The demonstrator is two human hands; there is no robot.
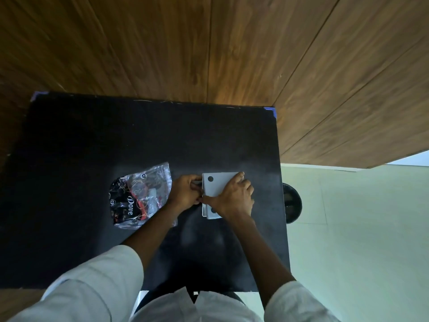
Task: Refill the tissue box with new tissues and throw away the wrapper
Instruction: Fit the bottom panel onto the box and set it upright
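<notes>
A white tissue box [217, 183] lies bottom-up on the black table [92, 140], right of centre, its flat panel showing dark round feet. My right hand [234, 196] is spread flat over the panel and presses on it. My left hand [185, 190] grips the box's left edge with curled fingers. A crumpled clear plastic wrapper [139, 196] with black and red "Dove" print lies just left of my left hand. The tissues themselves are hidden.
A dark round bin [293, 203] stands on the pale floor just beyond the table's right edge. A wood-panelled wall [209, 47] runs behind the table. Blue tape [271, 110] marks the table's far corners.
</notes>
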